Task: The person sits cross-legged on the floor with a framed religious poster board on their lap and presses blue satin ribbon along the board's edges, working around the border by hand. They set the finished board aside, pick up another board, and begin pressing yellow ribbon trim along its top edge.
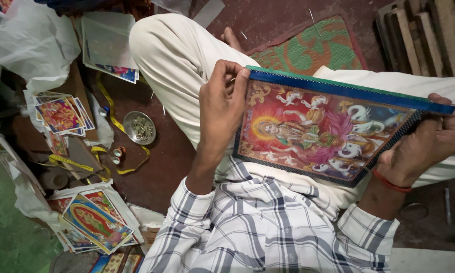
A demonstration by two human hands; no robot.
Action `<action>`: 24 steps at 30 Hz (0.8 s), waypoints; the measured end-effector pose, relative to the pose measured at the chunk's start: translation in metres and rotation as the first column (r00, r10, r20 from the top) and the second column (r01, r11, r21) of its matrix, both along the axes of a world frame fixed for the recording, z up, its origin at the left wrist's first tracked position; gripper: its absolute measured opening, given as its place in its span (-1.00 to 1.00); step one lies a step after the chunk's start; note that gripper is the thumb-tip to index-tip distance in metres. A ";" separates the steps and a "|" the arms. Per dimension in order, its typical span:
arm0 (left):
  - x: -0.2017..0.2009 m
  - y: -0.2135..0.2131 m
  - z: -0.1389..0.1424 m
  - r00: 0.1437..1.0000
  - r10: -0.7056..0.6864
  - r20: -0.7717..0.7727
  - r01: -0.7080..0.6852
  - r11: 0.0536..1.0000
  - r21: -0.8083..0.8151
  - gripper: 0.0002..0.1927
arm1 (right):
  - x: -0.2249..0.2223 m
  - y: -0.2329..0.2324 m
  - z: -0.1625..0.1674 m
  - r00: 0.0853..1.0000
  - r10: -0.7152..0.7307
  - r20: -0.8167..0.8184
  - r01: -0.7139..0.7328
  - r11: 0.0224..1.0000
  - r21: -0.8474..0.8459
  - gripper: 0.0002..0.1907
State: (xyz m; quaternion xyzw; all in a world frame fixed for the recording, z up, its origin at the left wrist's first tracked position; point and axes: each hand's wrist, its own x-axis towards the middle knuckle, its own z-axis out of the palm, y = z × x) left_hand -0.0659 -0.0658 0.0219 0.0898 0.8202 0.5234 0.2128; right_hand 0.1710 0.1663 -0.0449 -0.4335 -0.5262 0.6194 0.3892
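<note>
I sit cross-legged on the floor with a colourful framed picture (313, 131) resting on my lap, its blue-green frame edge facing away from me. My left hand (222, 108) grips the picture's left end, thumb and fingers pinched at the top left corner. My right hand (422, 146) holds the right end, fingers curled over the corner; a red thread band circles that wrist. The print shows a figure on a red ground with white birds and a pink flower.
To the left lie stacks of colourful prints (60, 115) and more prints (93, 222), a small metal dish (139, 127) with small bits, a yellow measuring tape (106, 103), white plastic sheets (30, 40). A green-orange mat (313, 48) and wooden strips (424, 33) lie ahead.
</note>
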 end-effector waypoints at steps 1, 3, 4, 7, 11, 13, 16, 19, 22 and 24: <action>0.000 0.000 0.001 1.000 -0.002 -0.007 0.002 1.000 0.000 -0.83 | 0.000 0.000 0.000 1.000 -0.001 -0.009 0.001 1.000 -0.005 -0.88; 0.000 0.001 0.002 1.000 -0.009 -0.021 0.009 1.000 -0.001 -0.83 | -0.001 0.001 -0.001 1.000 -0.009 -0.026 0.008 1.000 -0.014 -0.87; 0.000 0.002 0.002 1.000 -0.012 -0.027 0.012 1.000 -0.013 -0.83 | -0.002 0.001 0.000 0.999 -0.014 -0.035 0.013 1.000 -0.018 -0.87; -0.001 0.002 0.002 0.999 -0.017 -0.036 0.016 0.999 -0.029 -0.82 | -0.003 0.001 0.001 1.000 -0.028 -0.013 0.028 1.000 -0.009 -0.88; 0.000 0.004 0.001 0.999 0.002 -0.048 -0.004 0.999 -0.035 -0.81 | -0.003 0.001 0.001 1.000 -0.009 -0.025 0.009 1.000 0.015 -0.88; 0.002 0.004 0.001 0.998 0.007 -0.060 -0.010 0.999 -0.049 -0.82 | -0.002 0.002 -0.003 0.998 -0.013 -0.058 0.013 1.000 0.003 -0.88; 0.004 0.005 0.001 0.996 -0.002 -0.092 -0.004 0.998 -0.059 -0.83 | 0.002 0.005 -0.009 0.998 -0.049 -0.035 0.049 0.998 -0.026 -0.90; 0.003 0.006 -0.002 0.991 -0.003 -0.131 -0.006 0.998 -0.069 -0.84 | 0.005 0.007 -0.014 0.998 -0.060 -0.015 0.060 0.998 -0.031 -0.90; 0.003 0.005 -0.006 0.993 0.010 -0.120 -0.017 0.998 -0.063 -0.84 | 0.005 0.005 -0.015 0.998 -0.063 -0.007 0.063 0.998 -0.018 -0.90; 0.003 0.003 -0.010 0.996 0.027 -0.090 -0.030 0.999 -0.039 -0.84 | 0.004 0.002 -0.014 0.997 -0.056 -0.052 0.054 0.998 -0.040 -0.91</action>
